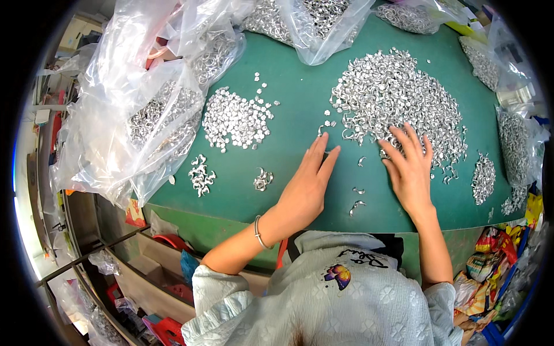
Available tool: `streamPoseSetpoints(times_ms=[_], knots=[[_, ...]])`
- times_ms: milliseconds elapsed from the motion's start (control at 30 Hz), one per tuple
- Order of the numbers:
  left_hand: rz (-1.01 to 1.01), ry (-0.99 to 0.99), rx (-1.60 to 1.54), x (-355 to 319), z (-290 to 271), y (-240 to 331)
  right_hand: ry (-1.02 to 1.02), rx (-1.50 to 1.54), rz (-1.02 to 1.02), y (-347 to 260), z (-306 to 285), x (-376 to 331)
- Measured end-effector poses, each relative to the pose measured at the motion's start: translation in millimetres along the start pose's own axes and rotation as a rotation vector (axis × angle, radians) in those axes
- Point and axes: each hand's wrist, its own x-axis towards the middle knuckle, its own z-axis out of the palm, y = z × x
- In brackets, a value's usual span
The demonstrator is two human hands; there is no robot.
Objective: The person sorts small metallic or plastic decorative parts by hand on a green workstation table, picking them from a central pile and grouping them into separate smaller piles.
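Note:
On the green table [288, 109] my left hand [303, 187] lies with fingers stretched forward, its tips beside a small curved silver metal piece [321, 131]. My right hand [411, 167] is spread open at the near edge of a large pile of curved silver metal pieces [398, 86], fingertips touching it. Between the hands, a few loose curved pieces [358, 206] lie on the tabletop. Left of my left hand sit a small cluster of curved pieces [263, 179] and another small heap [201, 176]. Farther back is a pile of small flower-shaped silver pieces [236, 120]. What lies under my palms is hidden.
Clear plastic bags of metal parts [167, 112] crowd the left side, and another bag [311, 29] stands at the back. More bags [513, 144] line the right edge, near a small heap [483, 179]. Below the table's left side are drawers [153, 265]; colourful packets [487, 259] lie lower right.

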Motion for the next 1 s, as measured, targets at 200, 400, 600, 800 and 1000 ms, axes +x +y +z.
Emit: streamPoseSetpoints(times_ms=[200,400,600,800,1000], knots=[[0.019,0.073,0.093,22,3,-3,0.088,0.209,-0.023,-17,1,17],[0.008,0.154,-0.025,2,6,10,0.189,0.107,-0.021,-7,-2,6],[-0.077,0.229,0.130,12,10,6,0.104,0.230,-0.067,-37,19,13],[-0.098,0.287,0.035,4,2,2,0.119,0.591,-0.007,-36,7,17],[-0.014,0.187,0.056,11,8,5,-0.001,0.365,-0.020,-43,-9,15]])
